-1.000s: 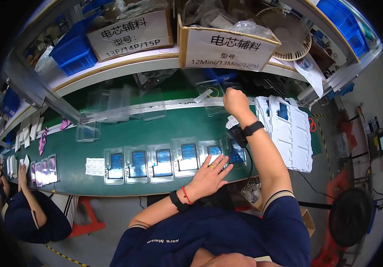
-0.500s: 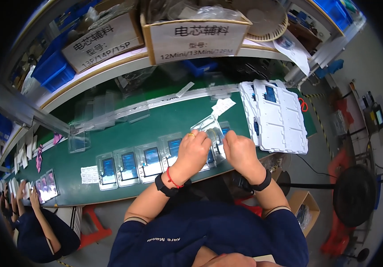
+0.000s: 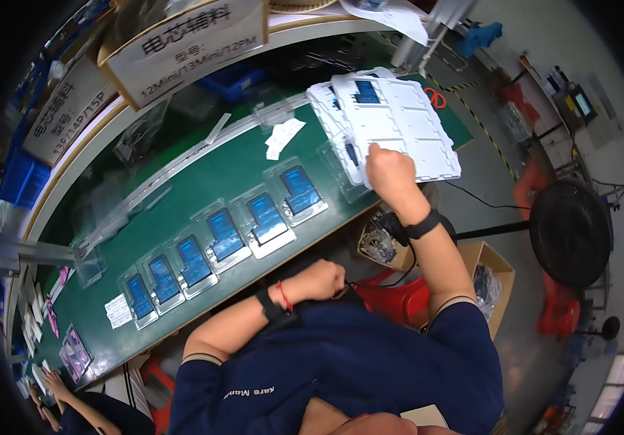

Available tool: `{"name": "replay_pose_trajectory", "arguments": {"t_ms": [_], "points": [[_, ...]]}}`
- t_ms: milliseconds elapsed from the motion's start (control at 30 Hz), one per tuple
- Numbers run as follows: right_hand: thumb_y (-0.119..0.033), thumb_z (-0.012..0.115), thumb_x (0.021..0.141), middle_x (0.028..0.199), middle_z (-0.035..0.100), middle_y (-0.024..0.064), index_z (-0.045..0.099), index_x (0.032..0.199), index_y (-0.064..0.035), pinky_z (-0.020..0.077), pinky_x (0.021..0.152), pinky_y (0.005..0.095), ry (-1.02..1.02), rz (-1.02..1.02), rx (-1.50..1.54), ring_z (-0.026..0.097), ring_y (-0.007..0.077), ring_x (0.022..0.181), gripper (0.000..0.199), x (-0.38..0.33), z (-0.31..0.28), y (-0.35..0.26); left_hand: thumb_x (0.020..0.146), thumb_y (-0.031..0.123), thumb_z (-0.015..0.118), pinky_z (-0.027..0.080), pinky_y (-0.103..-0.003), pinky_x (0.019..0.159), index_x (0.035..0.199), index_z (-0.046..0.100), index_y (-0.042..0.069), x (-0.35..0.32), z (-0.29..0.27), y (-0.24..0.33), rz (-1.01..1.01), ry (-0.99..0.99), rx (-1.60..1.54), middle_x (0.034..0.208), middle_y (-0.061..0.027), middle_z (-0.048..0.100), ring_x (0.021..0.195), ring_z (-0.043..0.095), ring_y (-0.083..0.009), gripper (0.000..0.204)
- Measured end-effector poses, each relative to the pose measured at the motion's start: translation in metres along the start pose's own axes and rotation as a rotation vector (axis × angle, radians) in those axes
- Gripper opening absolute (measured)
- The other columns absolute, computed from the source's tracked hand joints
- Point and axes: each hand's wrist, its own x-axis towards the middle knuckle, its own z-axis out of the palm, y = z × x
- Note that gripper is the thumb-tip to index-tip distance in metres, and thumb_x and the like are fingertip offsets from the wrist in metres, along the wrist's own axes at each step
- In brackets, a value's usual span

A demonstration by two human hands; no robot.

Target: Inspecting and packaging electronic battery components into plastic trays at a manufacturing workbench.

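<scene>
Overlapping at the right end of the green tabletop (image 3: pixel 232 167), the white trays (image 3: pixel 428 109) lie flat, and a blue piece (image 3: pixel 366 92) sits in the top one's far left compartment. The person's right hand (image 3: pixel 392 177) is over their near edge, fingers curled under; from where I stand I can't tell whether it touches a tray or has hold of anything. The left hand (image 3: pixel 319 279) is drawn in before the body, just off the tabletop's front edge, fingers folded in, and whatever might be inside is hidden from me.

Left of the trays, six clear cases (image 3: pixel 252 243) run in a slanting row along the front edge, each with a blue piece in it. A label sheet (image 3: pixel 117 310) lies just beside the row's left end; white labels (image 3: pixel 284 138) lie near the back rail. Red handles (image 3: pixel 434 98) poke out past the trays' far right corner. At the tabletop's left end, a co-worker's hand (image 3: pixel 54 384) is near some pink pieces (image 3: pixel 74 353). Beyond the right end stands a black fan (image 3: pixel 572 232).
</scene>
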Motion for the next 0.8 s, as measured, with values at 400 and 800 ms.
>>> {"name": "replay_pose_trajectory", "arguments": {"t_ms": [400,800], "points": [[-0.012,0.057,0.079,0.056,0.058,0.0160,0.054,0.072,-0.0026,0.0493,0.050,0.0438,-0.060,0.047,0.095,0.061,0.0340,0.053,0.012,-0.005,0.004,0.004,0.084,0.026,0.061,0.043,-0.039,0.093,0.115,0.057,-0.004,0.103,0.065,-0.085,-0.391,0.448,0.050,0.110,-0.0266,0.060,0.107,0.055,-0.0408,0.043],[-0.014,0.060,0.077,0.057,0.060,0.0124,0.053,0.070,-0.0037,0.0503,0.047,0.0352,-0.053,-0.042,-0.085,0.062,0.0282,0.052,0.014,-0.004,0.033,-0.035,0.078,0.021,0.068,0.040,-0.045,0.094,0.117,0.056,0.005,0.011,-0.053,0.044,0.081,0.703,0.553,0.124,-0.0183,0.048,0.115,0.046,-0.0370,0.045]]}}
